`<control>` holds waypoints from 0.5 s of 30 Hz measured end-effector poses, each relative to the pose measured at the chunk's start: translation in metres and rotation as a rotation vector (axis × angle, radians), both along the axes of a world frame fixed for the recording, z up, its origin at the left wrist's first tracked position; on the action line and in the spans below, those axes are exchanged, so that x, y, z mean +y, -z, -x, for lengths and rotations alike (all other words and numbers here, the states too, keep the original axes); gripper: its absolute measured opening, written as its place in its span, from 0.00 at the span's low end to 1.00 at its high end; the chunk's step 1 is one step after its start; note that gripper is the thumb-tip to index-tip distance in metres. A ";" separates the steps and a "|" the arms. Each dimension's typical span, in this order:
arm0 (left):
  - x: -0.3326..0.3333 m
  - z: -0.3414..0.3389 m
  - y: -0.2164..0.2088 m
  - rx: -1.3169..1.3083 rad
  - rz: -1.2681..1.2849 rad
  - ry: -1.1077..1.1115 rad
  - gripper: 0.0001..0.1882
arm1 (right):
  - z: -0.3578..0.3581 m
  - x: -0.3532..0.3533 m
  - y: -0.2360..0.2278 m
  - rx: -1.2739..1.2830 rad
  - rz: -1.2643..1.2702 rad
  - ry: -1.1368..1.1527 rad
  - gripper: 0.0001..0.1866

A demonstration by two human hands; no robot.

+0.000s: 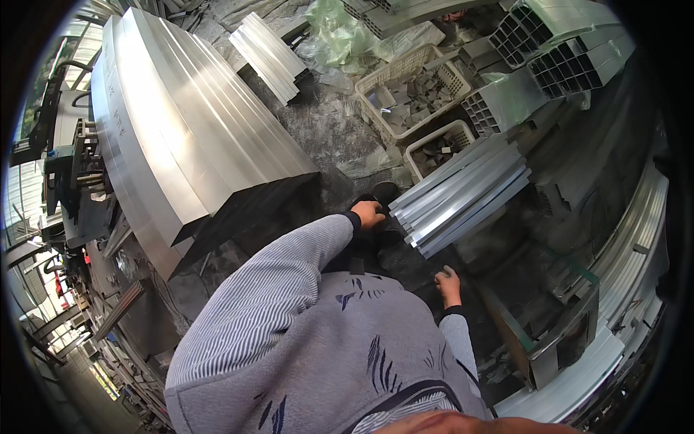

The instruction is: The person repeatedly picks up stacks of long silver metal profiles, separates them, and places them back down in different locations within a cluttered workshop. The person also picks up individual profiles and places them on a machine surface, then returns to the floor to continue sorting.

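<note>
Just beyond the strip bundle (pixel 463 192): large cream basket (pixel 376 116), heaped with small metal offcuts. Between that and the bundle, almost touching the latter: smaller basket (pixel 412 163), with a few darker pieces inside.

Bundle lying slantwise in front of the body, near end toward the hands, strip ends uneven. To its left, bare strip of dark floor (pixel 322 126), narrow, running up to the sharp cut end of a tall panel stack (pixel 170 123).

Left hand (pixel 369 215) just beside the bundle's near left corner, fingers bent; cannot tell of any hold. Right hand (pixel 448 283) below the bundle, apart from it, fingers loosely curled; palm hidden, cannot tell of any hold.

Blocking the way right and below the bundle: boxy frame (pixel 506 318) with a green edge. Farther right: long metal lengths (pixel 640 231). Beyond, to the right: plastic-wrapped square tubes (pixel 571 69). Beyond the bundle, upper left: short strip stack (pixel 267 54) and crumpled green film (pixel 336 36).
</note>
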State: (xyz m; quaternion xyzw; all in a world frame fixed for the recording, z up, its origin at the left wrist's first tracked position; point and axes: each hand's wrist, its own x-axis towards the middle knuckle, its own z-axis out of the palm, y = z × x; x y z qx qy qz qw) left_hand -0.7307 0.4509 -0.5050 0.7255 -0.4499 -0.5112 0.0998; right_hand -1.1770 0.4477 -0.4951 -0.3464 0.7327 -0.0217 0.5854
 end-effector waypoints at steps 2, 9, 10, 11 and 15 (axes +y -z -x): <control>0.017 -0.013 -0.011 -0.045 -0.015 -0.027 0.29 | 0.021 0.021 -0.007 -0.065 -0.053 -0.001 0.41; 0.064 -0.053 -0.049 -0.081 0.000 -0.101 0.32 | 0.053 0.064 -0.070 -0.077 -0.043 0.176 0.42; 0.068 -0.052 -0.053 -0.090 -0.021 -0.081 0.31 | 0.060 0.069 -0.080 -0.077 -0.004 0.184 0.42; 0.070 -0.050 -0.055 -0.099 -0.051 -0.069 0.31 | 0.066 0.076 -0.086 -0.031 0.038 0.178 0.42; 0.063 -0.037 -0.057 -0.098 -0.073 0.152 0.32 | 0.111 0.124 -0.073 -0.040 0.041 0.337 0.39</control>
